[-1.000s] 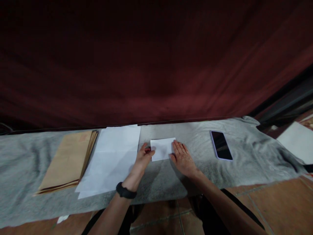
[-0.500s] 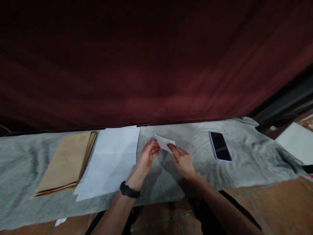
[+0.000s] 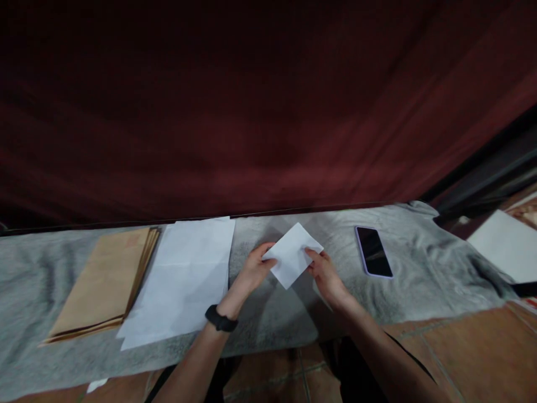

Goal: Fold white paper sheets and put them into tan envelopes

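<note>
A small white folded paper (image 3: 290, 254) is held between both hands, turned so that one corner points away from me and one toward me. My left hand (image 3: 257, 266) pinches its left corner, thumb on top and fingers beneath. On the right corner, my right hand (image 3: 325, 274) grips it the same way, the thumb lying over the face. A dark band (image 3: 220, 319) circles my left wrist. Left of my hands lie large white paper sheets (image 3: 180, 280), loosely stacked, with a crease across the top one.
Brown paper envelopes (image 3: 98, 280) are stacked at the far left on the grey cloth (image 3: 268, 330). A phone (image 3: 374, 252) in a purple case lies to the right. Behind hangs a dark red curtain (image 3: 260, 123). A white sheet (image 3: 505, 246) is at the far right, above tiled floor (image 3: 474, 347).
The folded paper, narrow and tilted before, now shows its broad square face toward me. My left hand has closed on its left corner, and my right hand has shifted slightly right.
</note>
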`<state>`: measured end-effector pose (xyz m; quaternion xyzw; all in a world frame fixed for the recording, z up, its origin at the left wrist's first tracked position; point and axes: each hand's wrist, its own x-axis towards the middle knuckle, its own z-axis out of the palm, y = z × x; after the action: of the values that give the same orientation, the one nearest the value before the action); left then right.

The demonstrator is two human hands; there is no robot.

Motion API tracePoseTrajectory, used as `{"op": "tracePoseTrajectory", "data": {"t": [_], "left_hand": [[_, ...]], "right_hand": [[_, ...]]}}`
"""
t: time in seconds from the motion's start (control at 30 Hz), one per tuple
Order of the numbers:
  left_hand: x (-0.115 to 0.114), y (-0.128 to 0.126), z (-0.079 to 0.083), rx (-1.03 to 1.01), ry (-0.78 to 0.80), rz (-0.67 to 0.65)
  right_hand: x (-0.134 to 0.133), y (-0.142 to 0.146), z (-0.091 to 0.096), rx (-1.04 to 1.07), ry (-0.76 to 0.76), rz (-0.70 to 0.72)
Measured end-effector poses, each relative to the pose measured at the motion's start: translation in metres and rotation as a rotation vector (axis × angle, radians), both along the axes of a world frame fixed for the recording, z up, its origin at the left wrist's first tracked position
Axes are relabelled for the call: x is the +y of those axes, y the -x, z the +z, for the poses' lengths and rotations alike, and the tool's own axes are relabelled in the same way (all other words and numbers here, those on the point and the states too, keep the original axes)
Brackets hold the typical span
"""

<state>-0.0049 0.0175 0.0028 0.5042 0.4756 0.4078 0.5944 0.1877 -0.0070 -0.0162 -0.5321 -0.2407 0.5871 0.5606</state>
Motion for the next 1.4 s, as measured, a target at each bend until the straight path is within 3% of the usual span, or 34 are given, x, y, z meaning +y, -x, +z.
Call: {"op": "tracePoseTrajectory", "data": {"t": [0.1,0.23,0.37,0.47,0.53,0.67,0.8,0.9,0.97,1.03,1.17,1.27,1.4], "left_hand": [[0.013,0.01,-0.008,0.04,-0.013,-0.031],[0.029,0.02,-0.023,0.161,-0.055,0.098],[0.03,0.019,-0.022,0.469,-0.241,0.232],[0.013,0.006,-0.016,0.712,-0.456,0.272],[-0.004,-0.008,-0.018,0.821,-0.559,0.2],[-0.041,-0.034,-0.035,0.992,-0.612,-0.069],[-0.061,-0.043,-0.048,1.151,-0.684,-0.115],[-0.062,-0.042,-0.048,1.191,-0.716,-0.113],[-0.06,-0.042,-0.048,1.204,-0.726,-0.102],[-0.059,-0.042,-0.05,1.215,-0.731,-0.093],[-0.059,-0.039,-0.058,1.22,-0.743,-0.099],[-0.062,-0.031,-0.065,1.219,-0.747,-0.05],[-0.067,-0.02,-0.065,1.253,-0.71,0.019]], "right_hand": [[0.004,-0.015,-0.002,-0.109,0.024,0.041],[0.003,-0.02,-0.008,-0.343,0.029,0.213],[-0.002,-0.018,-0.014,-0.549,0.044,0.394],[-0.004,-0.018,-0.016,-0.626,0.078,0.437],[-0.004,-0.018,-0.015,-0.657,0.089,0.448],[-0.005,-0.017,-0.009,-0.822,0.051,0.515],[-0.011,-0.019,-0.001,-1.223,0.028,0.593],[-0.017,-0.02,0.003,-1.48,0.026,0.501],[-0.018,-0.018,0.003,-1.577,-0.063,0.39],[-0.018,-0.011,0.001,-1.579,-0.245,0.337],[-0.018,0.011,-0.013,-1.464,-0.584,0.467],[-0.023,0.023,-0.027,-1.533,-0.613,0.525],[-0.028,0.024,-0.037,-1.635,-0.587,0.498]]}}
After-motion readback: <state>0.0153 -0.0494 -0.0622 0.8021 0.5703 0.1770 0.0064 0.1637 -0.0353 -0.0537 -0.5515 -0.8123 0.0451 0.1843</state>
